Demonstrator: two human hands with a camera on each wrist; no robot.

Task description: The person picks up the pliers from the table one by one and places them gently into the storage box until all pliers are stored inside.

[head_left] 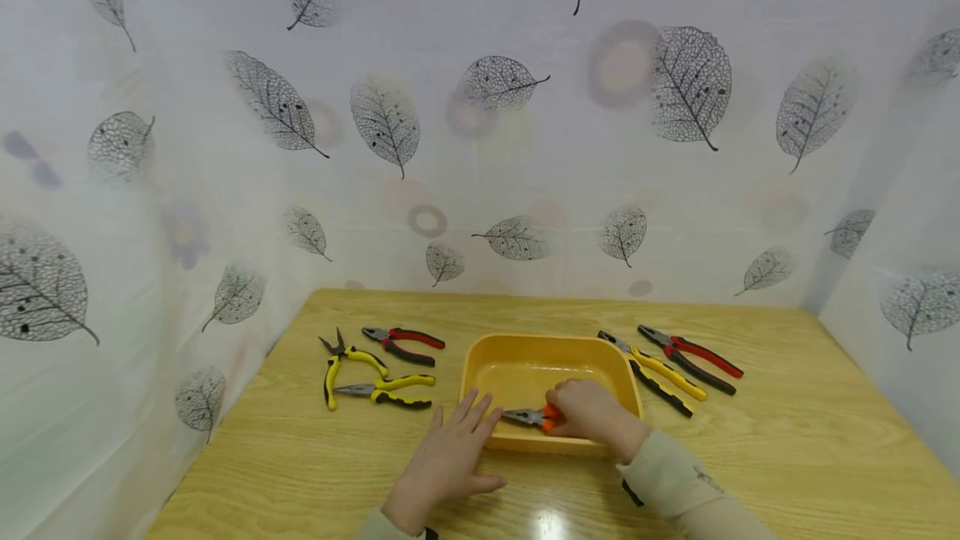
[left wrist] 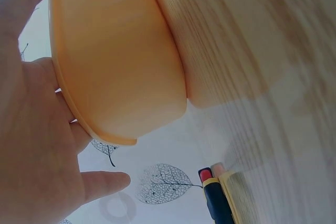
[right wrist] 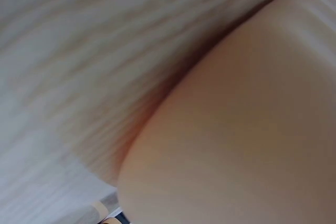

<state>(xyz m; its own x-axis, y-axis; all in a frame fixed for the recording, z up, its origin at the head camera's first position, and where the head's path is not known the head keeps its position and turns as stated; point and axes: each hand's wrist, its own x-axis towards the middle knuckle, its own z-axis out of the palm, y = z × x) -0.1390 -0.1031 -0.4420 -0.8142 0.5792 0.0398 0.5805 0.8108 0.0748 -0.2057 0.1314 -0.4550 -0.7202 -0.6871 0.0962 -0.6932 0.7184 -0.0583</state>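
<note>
A shallow yellow-orange plastic tray (head_left: 551, 338) stands on the table. My right hand (head_left: 592, 415) reaches into its near right part and grips needle-nose pliers (head_left: 527, 417) by the orange handles, the grey jaws pointing left. Spread fingers of my left hand (head_left: 450, 457) lie over the tray's near left rim. In the left wrist view, that hand (left wrist: 37, 140) is against the rim, beside the tray's outer wall (left wrist: 115, 61). The right wrist view is mostly filled by the tray wall (right wrist: 236, 140); the right hand is hidden there.
Left of the tray lie yellow-black pliers (head_left: 331, 382) with handles spread, yellow-black long-nose pliers (head_left: 382, 394) and red-black pliers (head_left: 416, 335). To its right are yellow-black pliers (head_left: 667, 372), partly against the tray's edge, and red-black pliers (head_left: 708, 354). A leaf-patterned curtain (head_left: 487, 157) borders the wooden table (head_left: 787, 423).
</note>
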